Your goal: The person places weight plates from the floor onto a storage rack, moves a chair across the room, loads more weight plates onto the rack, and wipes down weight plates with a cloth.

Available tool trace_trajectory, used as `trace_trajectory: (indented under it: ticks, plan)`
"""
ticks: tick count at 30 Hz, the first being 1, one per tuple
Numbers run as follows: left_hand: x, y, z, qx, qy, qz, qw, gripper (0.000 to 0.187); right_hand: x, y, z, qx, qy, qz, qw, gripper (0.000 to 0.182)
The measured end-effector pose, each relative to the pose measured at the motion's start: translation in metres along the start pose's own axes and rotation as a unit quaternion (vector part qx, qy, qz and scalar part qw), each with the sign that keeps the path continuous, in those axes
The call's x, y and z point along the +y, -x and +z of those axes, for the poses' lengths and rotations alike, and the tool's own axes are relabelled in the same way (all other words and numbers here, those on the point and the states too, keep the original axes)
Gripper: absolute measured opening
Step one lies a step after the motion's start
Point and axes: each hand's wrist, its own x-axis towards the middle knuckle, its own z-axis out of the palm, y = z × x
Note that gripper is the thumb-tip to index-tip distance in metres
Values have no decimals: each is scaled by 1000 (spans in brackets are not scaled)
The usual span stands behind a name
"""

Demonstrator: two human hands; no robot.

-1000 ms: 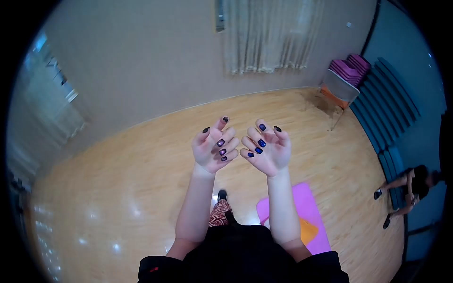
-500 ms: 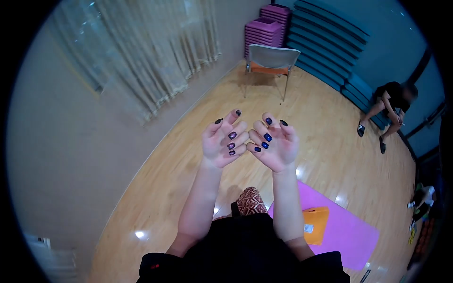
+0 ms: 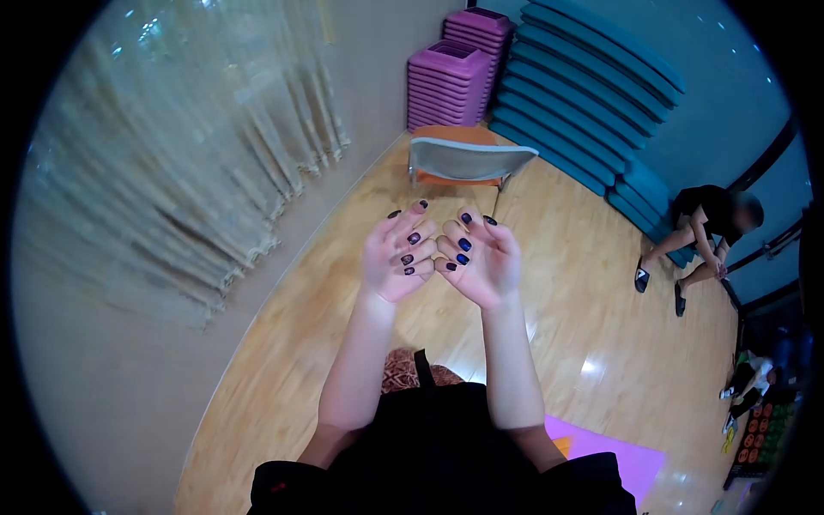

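Observation:
Both hands are raised in front of my body, palms turned up and fingers loosely curled so the dark, glossy nails show. My left hand (image 3: 393,257) is open, its fingers bent and slightly apart, with nothing in it. Right beside it, my right hand (image 3: 482,262) is open in the same half-curled way and also holds nothing. The curled fingers of the two hands meet at the middle. Below the hands show the black top (image 3: 438,446) and a patterned red-brown garment (image 3: 399,369).
A chair (image 3: 468,160) with a grey back and orange seat stands ahead. Purple stacked steps (image 3: 446,86) and teal mats (image 3: 584,94) line the corner. A seated person (image 3: 708,223) is at the right. A pink mat (image 3: 614,455) lies lower right; a curtain (image 3: 197,146) hangs left.
The view has shifted: the chair sits lower and nearer, and the pink mat with its orange item has mostly slipped behind my arm and top. My hands keep nearly the same pose.

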Motion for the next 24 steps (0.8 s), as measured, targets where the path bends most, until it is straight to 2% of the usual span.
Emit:
trace_trajectory:
  ticks: [4,6,7,11,13,15,16,17,18,19,20,21,22,23,24]
  plan:
    - [24,-90,-48,48,-35,-20,998,36,-78,-39,-39,67,35,-46,996,21]
    - [41,-137,-88,152,-51,-32,987,32,-126,-58,-73,94,23,-63,993,21]
    - [47,-145,-118,152,-42,-40,987,32,-141,-53,-98,112,8,-68,991,21]
    - [159,-197,-192,222,-139,-52,964,22,-219,-96,-181,179,38,-145,972,19]
    - [196,-239,-234,256,-156,-45,953,19,-280,-114,-225,279,90,-197,935,16]
    - [240,-292,-287,399,-349,-79,845,21,-335,-156,-277,313,115,-182,925,16]
    - [255,-306,-326,468,-425,-137,762,26,-356,-176,-301,464,278,-125,832,17]
    - [266,-303,-370,517,-508,-208,657,29,-366,-188,-329,587,420,-57,690,18]
    - [279,-299,-418,543,-584,-274,538,33,-380,-178,-393,582,551,11,597,23]
    - [288,-280,-472,459,-733,-305,399,39,-403,-166,-455,558,668,78,486,29]
    - [293,-270,-498,487,-739,-384,261,40,-414,-172,-482,536,720,204,390,34]
    - [297,-269,-496,482,-653,-540,223,42,-416,-169,-496,498,750,329,285,40]
    - [291,-256,-497,492,-655,-544,180,46,-416,-168,-504,482,714,434,263,43]
    - [290,-204,-540,506,-663,-523,176,47,-414,-168,-512,459,670,533,239,46]
    - [295,-161,-587,521,-671,-499,171,49,-412,-154,-544,467,627,572,248,50]
